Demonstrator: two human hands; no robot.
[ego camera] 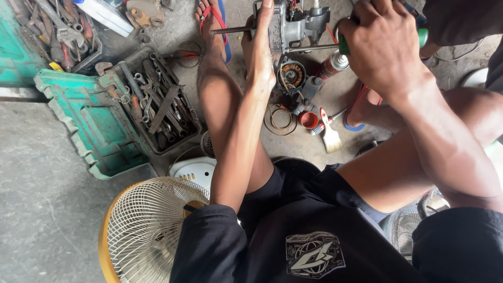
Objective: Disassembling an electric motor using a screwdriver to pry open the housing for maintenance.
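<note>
My left hand [260,44] presses against the side of a grey fan motor [291,23] held above the floor, its shaft sticking out to the left. My right hand [383,44] is closed around the green handle of a screwdriver [343,46] whose metal shank runs left into the motor. Under the motor lies a copper-wound stator [291,75] on the concrete. My bare legs and sandalled feet frame the work.
An open green toolbox [89,123] with a tray of wrenches [157,102] stands at left. A fan guard with a yellow rim [152,225] sits at the bottom left. A paintbrush [330,133], an orange cap [309,120], a wire coil [280,119] and a spray can [334,64] lie between my legs.
</note>
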